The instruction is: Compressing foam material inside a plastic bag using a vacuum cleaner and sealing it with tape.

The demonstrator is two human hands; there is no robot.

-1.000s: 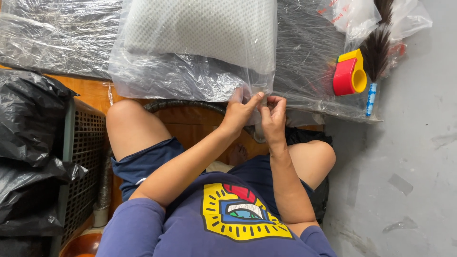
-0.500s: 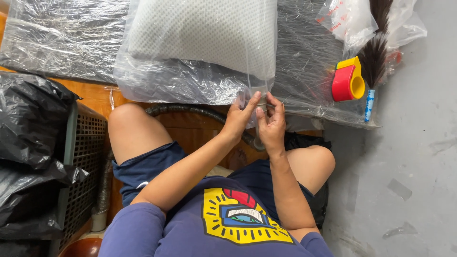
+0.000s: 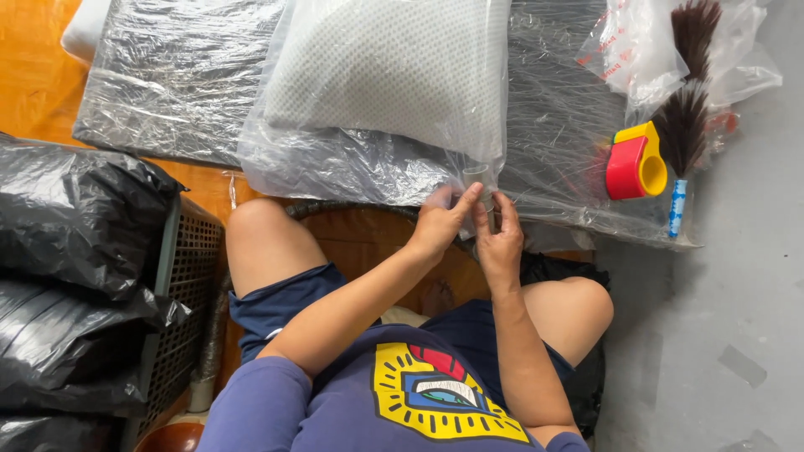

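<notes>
Pillow (image 3: 394, 71), white and dotted, inside a clear plastic bag (image 3: 335, 163), lying flat on the floor at the top middle of the head view, just beyond the knees. Bag's open corner nearest the body, bunched and pinched between both hands. Left hand (image 3: 440, 222) at that corner, fingers narrowed, thumb and forefinger closed on the loose plastic edge. Right hand (image 3: 500, 238) touching the left, fingers likewise drawn together on the same bit of film; a small clear strip, perhaps tape, sticking up between the fingertips, too small to tell for sure.

Under and behind the pillow, a dark flat pad wrapped in clear film (image 3: 180, 84), spreading left and right of the pillow. Right of the pillow, on that wrapped pad, a red and yellow tape dispenser (image 3: 635, 161). Just right of the dispenser, a feather duster (image 3: 682, 109) with dark plumes and a blue-and-white handle, partly over a crumpled clear bag (image 3: 645, 50). Left of the pillow and nearer the body, black rubbish bags (image 3: 75, 226) heaped beside a dark mesh crate (image 3: 180, 310). Orange sheet (image 3: 33, 75) under the pad at far left; grey concrete floor (image 3: 737, 318) on the right.
</notes>
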